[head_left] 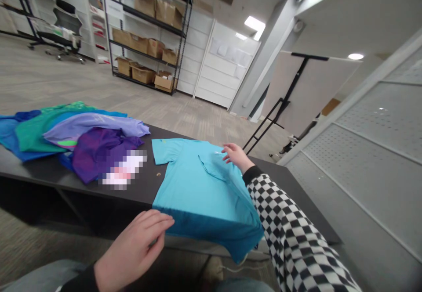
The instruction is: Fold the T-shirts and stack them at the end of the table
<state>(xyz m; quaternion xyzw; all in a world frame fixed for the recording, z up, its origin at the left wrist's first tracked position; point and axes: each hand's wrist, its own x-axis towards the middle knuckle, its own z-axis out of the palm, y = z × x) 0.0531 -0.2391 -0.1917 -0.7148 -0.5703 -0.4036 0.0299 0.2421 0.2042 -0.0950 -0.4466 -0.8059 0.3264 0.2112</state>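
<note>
We show a turquoise T-shirt (198, 182) flat on the black desk (145, 191), its hem (211, 230) overhanging the edge — left hand (133, 250) beside it, fingers (161, 221) apart — right hand (234, 156) above the chest, fingers also apart.

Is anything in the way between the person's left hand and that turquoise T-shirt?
Nothing visible: the left hand is right at the darker folded lower edge of the turquoise T-shirt, with no object between them.
</note>
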